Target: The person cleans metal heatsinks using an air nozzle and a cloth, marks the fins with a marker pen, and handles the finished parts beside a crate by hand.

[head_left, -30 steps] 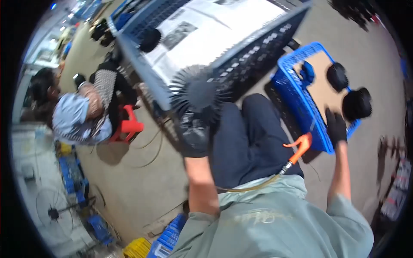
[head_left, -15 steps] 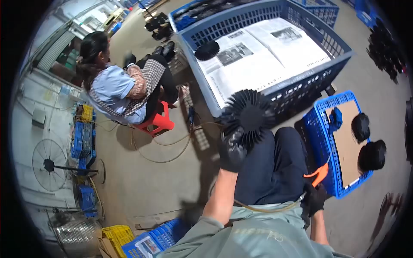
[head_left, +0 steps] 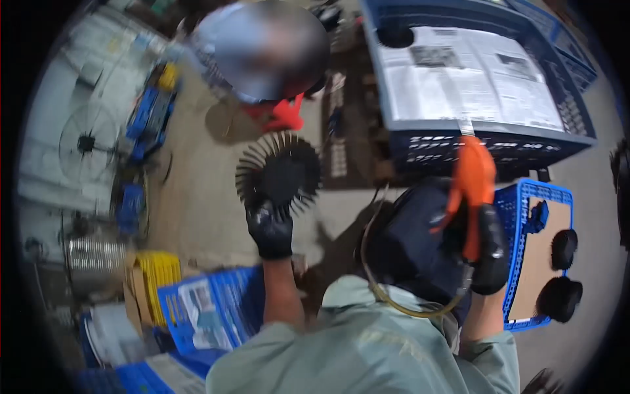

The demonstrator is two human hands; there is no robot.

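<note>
My left hand (head_left: 270, 230), in a black glove, grips the lower edge of a round black finned part (head_left: 282, 172) and holds it up at left of centre. In my black-gloved right hand (head_left: 489, 253) is an orange air gun (head_left: 474, 172), its metal nozzle pointing up the view. A yellowish hose (head_left: 410, 310) runs from the gun's lower end across my lap. Ahead, a large grey-blue crate (head_left: 485, 134) has newspaper (head_left: 459, 85) inside, with one black finned part (head_left: 396, 36) on it.
At right, a blue basket (head_left: 518, 262) bears cardboard, a blue object (head_left: 537, 217) and two black finned parts (head_left: 564, 249). A person (head_left: 243, 52) sits on a red stool (head_left: 287, 115) ahead left. Blue and yellow crates (head_left: 161, 282) stand lower left, beyond them a fan (head_left: 86, 142).
The right hand has moved from the basket to the orange gun and lifted it. My left hand has carried the finned part leftward, away from the large crate. The view has turned left.
</note>
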